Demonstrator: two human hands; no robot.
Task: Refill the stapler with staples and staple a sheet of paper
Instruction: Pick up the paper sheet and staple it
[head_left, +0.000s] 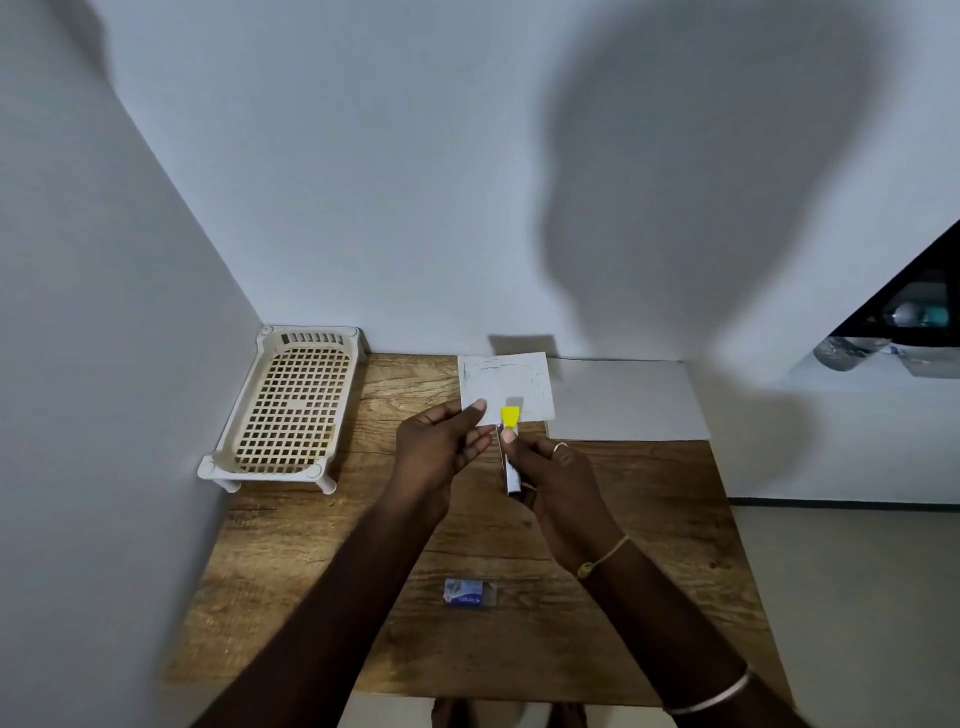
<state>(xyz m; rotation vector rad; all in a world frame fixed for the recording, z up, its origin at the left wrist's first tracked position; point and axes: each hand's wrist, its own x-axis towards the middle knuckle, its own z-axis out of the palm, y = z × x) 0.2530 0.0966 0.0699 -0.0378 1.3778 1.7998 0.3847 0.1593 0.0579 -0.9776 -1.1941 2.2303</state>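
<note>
My left hand (441, 447) pinches the lower left edge of a small white sheet of paper (506, 384) held up above the wooden table (322, 561). My right hand (550, 478) grips a small metal stapler with a yellow tip (510, 418). The stapler's yellow tip sits over the paper's lower edge, between my two thumbs. A small blue box of staples (465, 592) lies on the table near the front, below my forearms.
A cream plastic basket tray (285, 410) on short legs stands at the table's back left corner by the wall. A stack of white paper (623, 400) lies at the back right. The table's right edge borders open floor.
</note>
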